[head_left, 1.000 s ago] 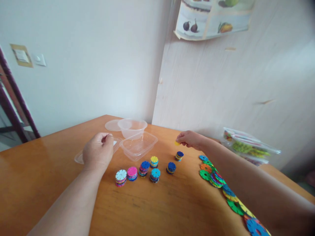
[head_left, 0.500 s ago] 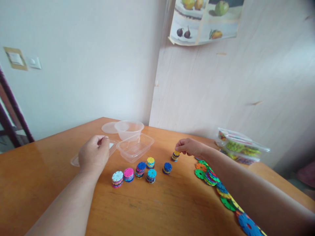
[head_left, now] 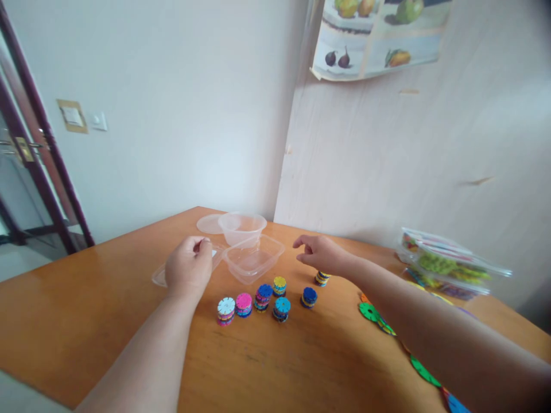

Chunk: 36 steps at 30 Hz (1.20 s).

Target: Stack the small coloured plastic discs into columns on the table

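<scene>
My left hand [head_left: 189, 265] is closed above the clear lid [head_left: 160, 276] on the table. Whatever its curled fingers may hold is hidden. My right hand [head_left: 321, 253] hovers with thumb and forefinger apart and nothing between them. Just below it, partly covered, stands a small stack of notched plastic discs [head_left: 321, 279]. More such stacks are grouped to the left: one topped with white [head_left: 226, 307], one with pink [head_left: 243, 303], one with yellow [head_left: 279, 284], one with light blue [head_left: 282, 307] and dark-blue-topped ones [head_left: 309, 296].
A clear rectangular tub [head_left: 253, 264] sits in front of a round translucent bowl [head_left: 242, 228]. Loose coloured discs [head_left: 369, 311] lie under and beside my right forearm. Packed clear boxes [head_left: 451, 264] are piled by the wall at the right.
My right hand has let go of the yellow-topped disc stack, opened its fingers and moved left of it. The view has turned left. My left hand stays closed.
</scene>
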### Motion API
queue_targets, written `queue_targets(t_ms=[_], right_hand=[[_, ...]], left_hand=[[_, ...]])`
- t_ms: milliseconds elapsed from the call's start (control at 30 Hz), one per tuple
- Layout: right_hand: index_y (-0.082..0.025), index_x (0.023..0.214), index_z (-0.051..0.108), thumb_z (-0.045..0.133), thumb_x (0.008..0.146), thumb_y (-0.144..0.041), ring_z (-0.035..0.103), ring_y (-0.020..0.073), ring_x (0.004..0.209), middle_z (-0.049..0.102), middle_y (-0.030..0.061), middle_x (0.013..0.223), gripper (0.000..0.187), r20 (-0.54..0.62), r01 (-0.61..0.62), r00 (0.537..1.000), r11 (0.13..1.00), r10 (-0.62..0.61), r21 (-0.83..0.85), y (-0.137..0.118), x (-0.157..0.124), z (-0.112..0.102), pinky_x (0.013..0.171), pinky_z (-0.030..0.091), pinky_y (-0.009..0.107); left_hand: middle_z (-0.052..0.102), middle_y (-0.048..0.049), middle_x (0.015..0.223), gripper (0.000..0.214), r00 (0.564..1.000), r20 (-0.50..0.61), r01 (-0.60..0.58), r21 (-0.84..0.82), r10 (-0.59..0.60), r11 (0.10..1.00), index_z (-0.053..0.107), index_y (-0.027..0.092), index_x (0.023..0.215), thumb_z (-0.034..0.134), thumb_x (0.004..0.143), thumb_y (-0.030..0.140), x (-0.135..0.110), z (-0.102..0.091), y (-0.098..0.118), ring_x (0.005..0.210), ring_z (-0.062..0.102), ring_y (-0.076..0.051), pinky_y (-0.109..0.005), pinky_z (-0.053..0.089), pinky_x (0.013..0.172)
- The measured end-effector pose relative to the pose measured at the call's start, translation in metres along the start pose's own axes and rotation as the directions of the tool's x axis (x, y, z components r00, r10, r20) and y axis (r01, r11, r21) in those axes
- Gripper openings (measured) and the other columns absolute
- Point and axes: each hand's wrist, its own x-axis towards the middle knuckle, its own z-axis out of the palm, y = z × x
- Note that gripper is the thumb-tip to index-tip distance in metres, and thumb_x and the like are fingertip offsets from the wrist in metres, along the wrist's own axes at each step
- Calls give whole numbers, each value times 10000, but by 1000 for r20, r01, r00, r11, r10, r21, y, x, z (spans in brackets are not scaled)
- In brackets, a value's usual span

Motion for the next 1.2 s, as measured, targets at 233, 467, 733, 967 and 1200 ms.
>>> queue_targets(t_ms=[233,467,733,967,1200], right_hand=[[-323,1300,641,631,861,-299,655,254,972,733,67,1042,440,105,93,992,946,-63,-311,-34,26,21,717,440,297],[-279,1084,734,551,927,-304,654,261,992,734,75,1136,242,53,120,993,950,-109,-287,-27,31,29,726,434,301],[-245,1013,722,552,936,-326,642,187,810,752,35,933,204,-164,92,980,987,-113,-134,-20,-6,-6,688,409,263],[-233,1030,723,539,941,-407,649,188,802,741,49,936,268,-232,141,965,987,-122,71,-10,-93,-34,715,480,267],[-310,1047,740,561,918,-488,681,252,846,742,73,944,284,-122,28,992,986,-8,161,3,-193,-34,733,562,337]], left_hand=[[725,-37,833,275,1000,-6,-8,-29,8,1000,677,229,856,494,857,435,-2,-1,2,799,646,-213,-296,400,659],[726,-32,831,271,1000,-6,-13,-51,12,999,671,227,847,488,862,427,-4,-2,4,802,650,-211,-299,411,682],[734,-38,864,276,1000,-10,-3,-51,3,999,678,229,854,481,864,422,-4,-3,5,827,654,-215,-301,426,705],[742,-53,889,278,1000,-16,-2,-45,1,999,680,224,882,483,857,419,-2,-4,4,849,662,-225,-304,427,691],[737,-63,894,293,999,-49,-8,-14,7,1000,683,223,890,484,858,436,-4,-8,4,857,658,-226,-301,440,698]])
